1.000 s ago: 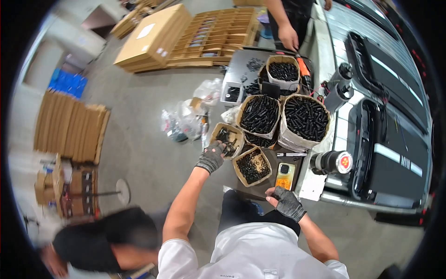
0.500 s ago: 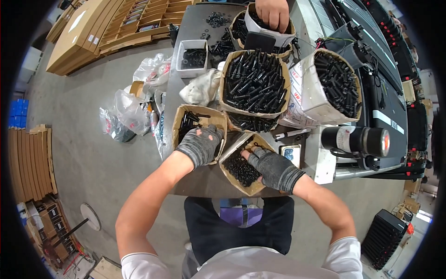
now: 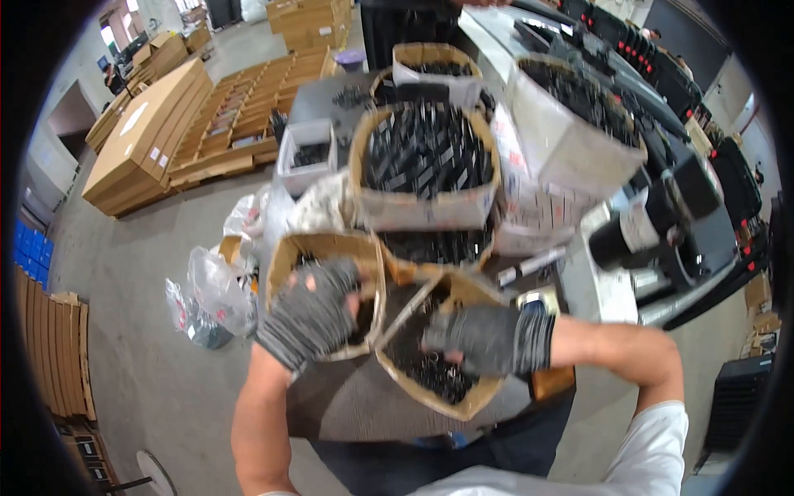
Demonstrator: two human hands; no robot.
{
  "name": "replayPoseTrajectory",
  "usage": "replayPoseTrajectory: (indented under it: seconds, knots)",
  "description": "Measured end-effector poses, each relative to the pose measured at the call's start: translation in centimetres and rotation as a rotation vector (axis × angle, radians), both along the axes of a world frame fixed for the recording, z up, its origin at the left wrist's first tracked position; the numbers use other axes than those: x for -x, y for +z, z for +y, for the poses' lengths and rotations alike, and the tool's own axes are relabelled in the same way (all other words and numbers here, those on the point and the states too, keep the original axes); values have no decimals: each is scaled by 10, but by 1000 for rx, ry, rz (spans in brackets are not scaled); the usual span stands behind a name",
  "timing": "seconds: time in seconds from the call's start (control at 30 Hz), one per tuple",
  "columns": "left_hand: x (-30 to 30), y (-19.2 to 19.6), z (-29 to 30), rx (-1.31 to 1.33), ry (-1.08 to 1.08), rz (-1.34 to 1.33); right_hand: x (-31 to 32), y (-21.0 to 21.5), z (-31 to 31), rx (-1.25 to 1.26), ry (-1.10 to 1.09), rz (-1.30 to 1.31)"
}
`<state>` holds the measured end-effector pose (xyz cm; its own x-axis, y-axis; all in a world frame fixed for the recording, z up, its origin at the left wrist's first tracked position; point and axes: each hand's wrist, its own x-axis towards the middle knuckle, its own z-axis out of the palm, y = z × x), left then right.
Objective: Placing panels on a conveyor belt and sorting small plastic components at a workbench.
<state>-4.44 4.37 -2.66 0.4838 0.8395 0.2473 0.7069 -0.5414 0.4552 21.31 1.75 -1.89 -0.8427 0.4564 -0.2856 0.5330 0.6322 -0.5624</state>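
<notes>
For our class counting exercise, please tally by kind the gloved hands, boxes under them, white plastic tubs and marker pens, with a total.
Gloved hands: 2 (left hand, right hand)
Boxes under them: 2 (left box, right box)
White plastic tubs: 1
Marker pens: 1
Total: 6

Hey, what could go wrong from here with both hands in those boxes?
The left hand is in the left box and the right hand in the right box, side by side, so small black parts could get mixed. A knock might also spill the full box behind.
</notes>
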Motion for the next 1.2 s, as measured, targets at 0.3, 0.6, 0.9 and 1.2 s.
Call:
replayPoseTrajectory:
  seconds: [0.3, 0.6, 0.9, 1.2]
  knots:
    - [-7, -7, -2, -159, 74, -45, -17, 14, 2, -38, -207, 117]
    - [-2, -10, -12, -155, 101, -276, -24, 26, -14, -196, -249, 119]
    - [14, -2, -13, -171, 63, -260, -19, 28, 0, 7, -207, -102]
    - [20, 14, -17, 320, 93, -655, 8, 26, -25, -155, -114, -304]
